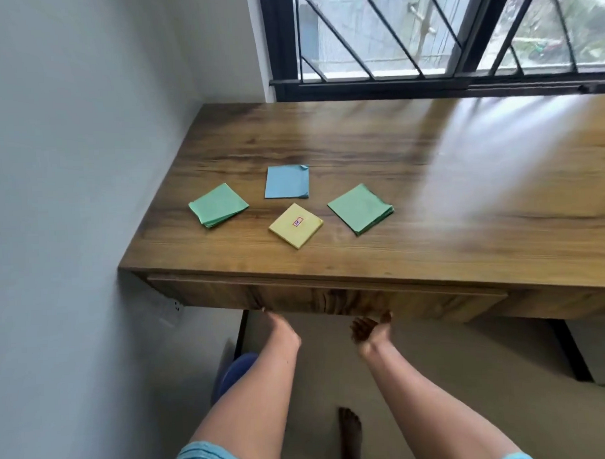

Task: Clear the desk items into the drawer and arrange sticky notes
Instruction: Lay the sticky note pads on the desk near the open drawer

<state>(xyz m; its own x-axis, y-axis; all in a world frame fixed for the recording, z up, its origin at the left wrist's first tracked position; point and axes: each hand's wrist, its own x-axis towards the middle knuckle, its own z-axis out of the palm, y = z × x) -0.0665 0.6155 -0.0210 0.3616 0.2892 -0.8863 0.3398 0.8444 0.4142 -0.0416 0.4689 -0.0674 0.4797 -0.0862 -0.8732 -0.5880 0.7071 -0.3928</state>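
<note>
Our left hand (pixel 280 328) reaches up to the lower edge of the drawer (pixel 331 297); its fingertips are hidden there, so we cannot tell its grip. Our right hand (pixel 371 330) is just beside it, palm up, with the fingers loosely curled and holding nothing, and the thumb at the same edge. Beyond both hands, on the desk (pixel 430 207), lie four sticky pads. The yellow pad (pixel 296 225) is nearest, and the blue pad (pixel 286 181) is farther. One green pad (pixel 218 204) lies to the left and another green pad (pixel 360 208) beyond the right hand. The yellow pad has a small red-framed label whose writing is too small to read.
</note>
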